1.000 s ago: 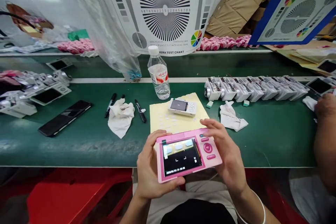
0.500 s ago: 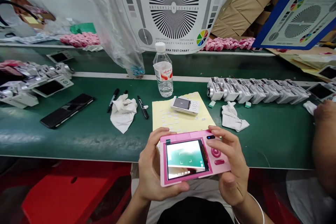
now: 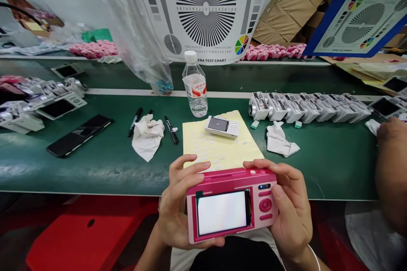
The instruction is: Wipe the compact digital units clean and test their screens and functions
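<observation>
A pink camera (image 3: 232, 205) is held up between both hands above the table's front edge, its back towards me and its screen showing plain white. My left hand (image 3: 178, 207) grips its left end, thumb below and fingers along the top. Around the right end, my right hand (image 3: 291, 207) is closed, with the index finger on top and the thumb beside the buttons. Just beyond lies a yellow sheet (image 3: 222, 148) with small white stickers, and a white camera (image 3: 221, 127) rests on it.
A water bottle (image 3: 195, 87) stands behind the sheet. Left are a white cloth (image 3: 148, 135), markers (image 3: 171, 130) and a black phone (image 3: 79, 134). Right are a row of white camera bodies (image 3: 305, 108) and another cloth (image 3: 281, 139). Another person's arm (image 3: 392, 169) is at far right.
The pink camera has tilted so its top shows, and its screen has turned from a green view to white. My right thumb has come up beside the buttons, and the index finger onto the top.
</observation>
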Available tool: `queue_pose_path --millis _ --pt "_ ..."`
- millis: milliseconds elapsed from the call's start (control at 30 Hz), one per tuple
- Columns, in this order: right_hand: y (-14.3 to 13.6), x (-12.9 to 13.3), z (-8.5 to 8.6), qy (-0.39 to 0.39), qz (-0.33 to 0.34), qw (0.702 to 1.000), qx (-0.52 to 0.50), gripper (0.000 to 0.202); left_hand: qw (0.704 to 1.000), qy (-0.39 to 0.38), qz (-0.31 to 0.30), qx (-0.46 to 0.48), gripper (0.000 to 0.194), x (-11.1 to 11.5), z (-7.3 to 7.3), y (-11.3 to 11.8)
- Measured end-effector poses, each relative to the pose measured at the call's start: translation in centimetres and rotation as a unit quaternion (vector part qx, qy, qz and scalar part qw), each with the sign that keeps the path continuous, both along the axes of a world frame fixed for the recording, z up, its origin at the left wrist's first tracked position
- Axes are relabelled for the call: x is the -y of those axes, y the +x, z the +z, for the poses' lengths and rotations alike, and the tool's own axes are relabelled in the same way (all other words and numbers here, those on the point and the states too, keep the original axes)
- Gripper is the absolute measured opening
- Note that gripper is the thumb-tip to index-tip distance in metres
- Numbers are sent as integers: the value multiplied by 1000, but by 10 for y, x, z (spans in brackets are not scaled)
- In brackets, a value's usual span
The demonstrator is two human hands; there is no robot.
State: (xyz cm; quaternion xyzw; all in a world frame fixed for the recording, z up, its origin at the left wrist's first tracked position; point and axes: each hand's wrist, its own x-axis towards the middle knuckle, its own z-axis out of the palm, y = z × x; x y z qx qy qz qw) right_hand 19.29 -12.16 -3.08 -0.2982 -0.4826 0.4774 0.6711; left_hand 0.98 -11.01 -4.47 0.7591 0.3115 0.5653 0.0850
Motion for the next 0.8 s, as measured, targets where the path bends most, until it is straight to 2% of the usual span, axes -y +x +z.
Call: queue_pose_path --millis 133,267,400,600,667,800 --pt "3 3 1 52 -37 998 1 27 998 23 25 -56 90 2 2 -5" --pt "4 8 -1 133 -83 988 12 29 989 79 89 -93 73 4 3 -7" --pt "4 10 -2 153 -147 977 27 28 977 126 135 -103 58 2 3 -6" --pt "6 15 1 177 -148 972 51 33 966 169 158 -112 60 1 -1 -4" --pt "7 19 2 172 -143 973 61 36 960 184 181 -107 50 2 -2 -2" --pt "6 19 1 195 -158 965 75 36 939 246 218 -97 16 -4 -5 -2"
